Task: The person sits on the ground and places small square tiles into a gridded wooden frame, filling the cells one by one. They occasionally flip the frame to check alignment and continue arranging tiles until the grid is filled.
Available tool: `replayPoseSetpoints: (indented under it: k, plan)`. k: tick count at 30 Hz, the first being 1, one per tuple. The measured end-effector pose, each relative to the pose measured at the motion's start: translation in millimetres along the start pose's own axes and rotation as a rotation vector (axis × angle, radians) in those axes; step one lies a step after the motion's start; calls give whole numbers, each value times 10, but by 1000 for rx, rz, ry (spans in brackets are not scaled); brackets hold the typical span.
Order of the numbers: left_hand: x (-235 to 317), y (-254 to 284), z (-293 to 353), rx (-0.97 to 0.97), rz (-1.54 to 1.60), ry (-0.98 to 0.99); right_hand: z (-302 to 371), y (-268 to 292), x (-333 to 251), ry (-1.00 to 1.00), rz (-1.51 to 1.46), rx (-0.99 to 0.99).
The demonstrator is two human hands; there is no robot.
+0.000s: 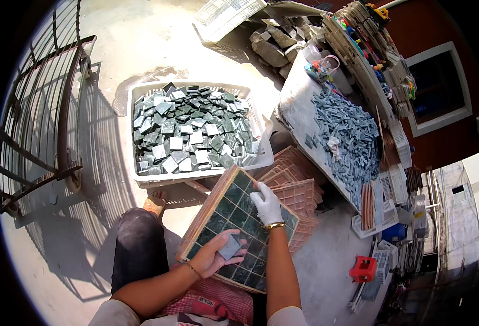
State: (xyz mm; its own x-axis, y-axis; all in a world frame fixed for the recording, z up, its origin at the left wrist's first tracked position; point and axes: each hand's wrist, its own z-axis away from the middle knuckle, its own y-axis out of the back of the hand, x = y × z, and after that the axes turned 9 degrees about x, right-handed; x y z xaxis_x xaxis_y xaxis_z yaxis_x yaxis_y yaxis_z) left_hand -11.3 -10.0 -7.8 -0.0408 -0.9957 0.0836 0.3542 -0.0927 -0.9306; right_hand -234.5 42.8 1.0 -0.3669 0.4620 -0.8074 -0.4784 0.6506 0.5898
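Note:
A square grid tray [217,190] with a pale reddish rim leans across my lap, its cells filled with dark green stone tiles. My left hand [213,259] is bare, palm up, and holds a loose blue-grey square tile [229,247] between thumb and fingers above the tray's lower part. My right hand [266,205], in a white glove, is bent down onto the tray near its upper right side. Its fingers are drawn together; whether a tile is under the fingertips is hidden. Beyond the tray stands a white plastic basket [196,177] heaped with loose green and grey tiles [196,137].
Stacked reddish grid trays [291,195] stand right of my tray. Farther right, a tabletop [299,103] bears a heap of small blue-grey stone strips [348,146]. A metal rack [60,108] on wheels is at left. A red stool [363,269] stands at lower right.

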Motion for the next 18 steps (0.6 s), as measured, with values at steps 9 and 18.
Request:
replayPoseSetpoints:
  k: [9,18]
  plan:
    - [-174,112,-41,-147,-56,-80,1755,17,-593,233,318,95]
    - [-371,186,132,-42,-289,56,2185,79,-476,151,251,132]
